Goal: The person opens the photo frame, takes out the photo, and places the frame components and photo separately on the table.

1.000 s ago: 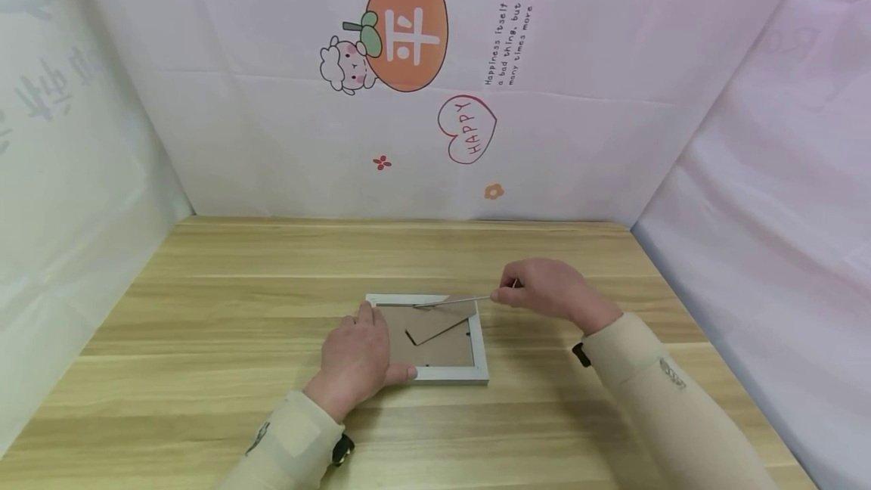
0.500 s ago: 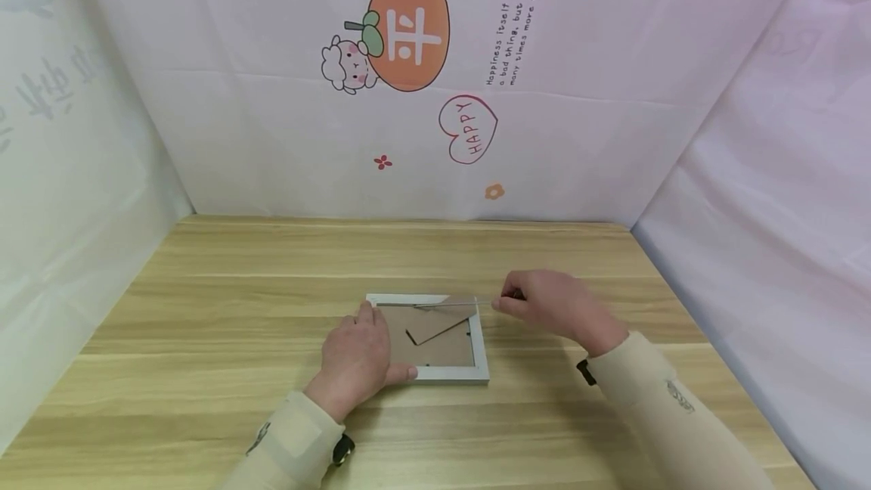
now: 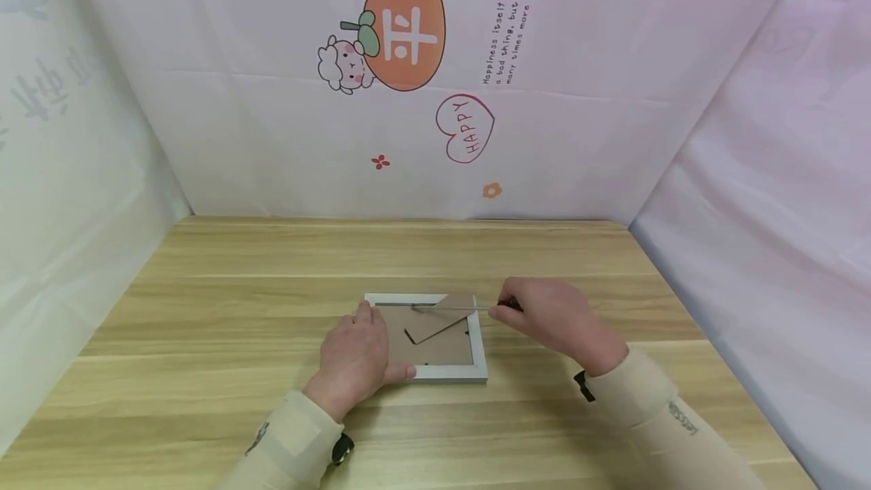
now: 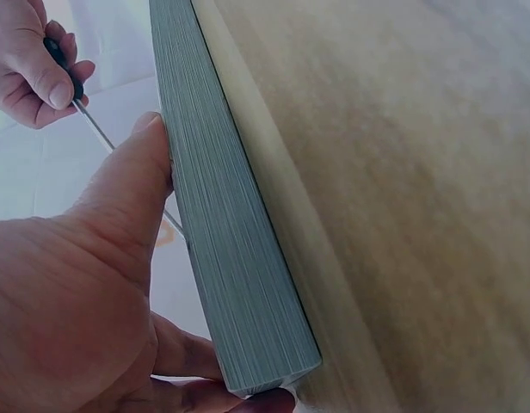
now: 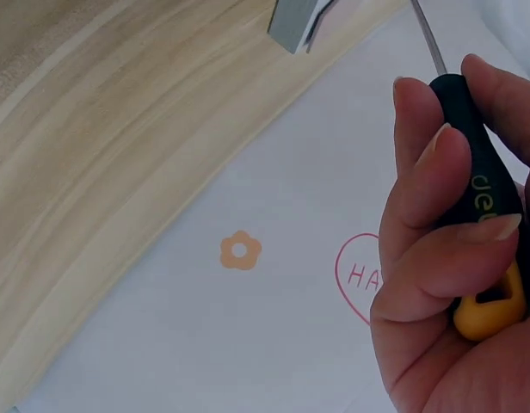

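Note:
A picture frame (image 3: 480, 350) with a light grey rim lies back side up on the table, its brown backing board (image 3: 445, 350) and slanted stand leg (image 3: 449, 316) facing up. My left hand (image 3: 355, 354) holds its left end, thumb on the near rail and fingers over the left side and far corner. In the left wrist view, fingers (image 4: 187, 353) bend around the frame's end. My right hand (image 3: 551, 316) grips a screwdriver with a dark green and yellow handle (image 5: 476, 163). Its metal shaft (image 3: 463, 308) points left across the frame, the tip by the inner far edge.
The frame lies on a wood-grain table (image 3: 238, 308). White printed sheets rise behind the table (image 3: 272, 150) and along both sides. Small dark tabs (image 3: 467, 333) show along the backing board's inner edges.
My right hand has lowered and come slightly nearer, so the screwdriver's handle end sits lower and its shaft lies flatter. The tip stays near the same spot. My left hand and the frame hold still.

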Demonstrator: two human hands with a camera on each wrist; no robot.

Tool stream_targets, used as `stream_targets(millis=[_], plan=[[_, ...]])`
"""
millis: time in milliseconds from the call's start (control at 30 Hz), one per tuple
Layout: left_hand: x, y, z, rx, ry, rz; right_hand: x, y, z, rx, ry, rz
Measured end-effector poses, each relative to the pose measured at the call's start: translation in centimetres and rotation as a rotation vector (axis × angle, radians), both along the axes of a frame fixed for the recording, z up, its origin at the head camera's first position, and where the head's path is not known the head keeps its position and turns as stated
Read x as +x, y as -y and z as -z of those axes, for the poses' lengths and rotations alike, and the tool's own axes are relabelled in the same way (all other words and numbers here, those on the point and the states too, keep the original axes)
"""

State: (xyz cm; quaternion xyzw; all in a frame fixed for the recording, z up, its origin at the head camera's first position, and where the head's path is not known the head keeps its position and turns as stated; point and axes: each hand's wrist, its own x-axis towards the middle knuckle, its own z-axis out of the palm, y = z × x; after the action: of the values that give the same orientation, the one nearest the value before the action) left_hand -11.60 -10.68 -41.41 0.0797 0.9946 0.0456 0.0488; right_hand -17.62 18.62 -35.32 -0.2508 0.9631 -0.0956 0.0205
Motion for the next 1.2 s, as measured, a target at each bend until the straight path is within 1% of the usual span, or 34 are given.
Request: stream_targets(millis=[200,400,500,633,933,1200], plan=[[0.0,0.0,0.1,-0.006,-0.003,0.003,-0.2,0.1,0.4,-0.01,-0.013,0.0],[-0.1,0.1,0.0,-0.011,-0.006,0.004,-0.3,0.6,0.0,0.004,-0.098,-0.005],[-0.1,0.1,0.0,-0.01,0.0,-0.001,-0.6,0.8,-0.5,0.012,-0.113,-0.013],[-0.1,0.1,0.0,-0.001,0.0,-0.005,-1.3,0.9,-1.1,0.036,-0.073,-0.02],[0.0,0.0,-0.2,0.006,-0.008,0.002,-3.4,0.8,-2.2,0.047,0.083,-0.025],[-0.1,0.0,-0.2,-0.013,-0.007,0.002,-4.9,0.9,-2.7,0.061,0.137,-0.046]])
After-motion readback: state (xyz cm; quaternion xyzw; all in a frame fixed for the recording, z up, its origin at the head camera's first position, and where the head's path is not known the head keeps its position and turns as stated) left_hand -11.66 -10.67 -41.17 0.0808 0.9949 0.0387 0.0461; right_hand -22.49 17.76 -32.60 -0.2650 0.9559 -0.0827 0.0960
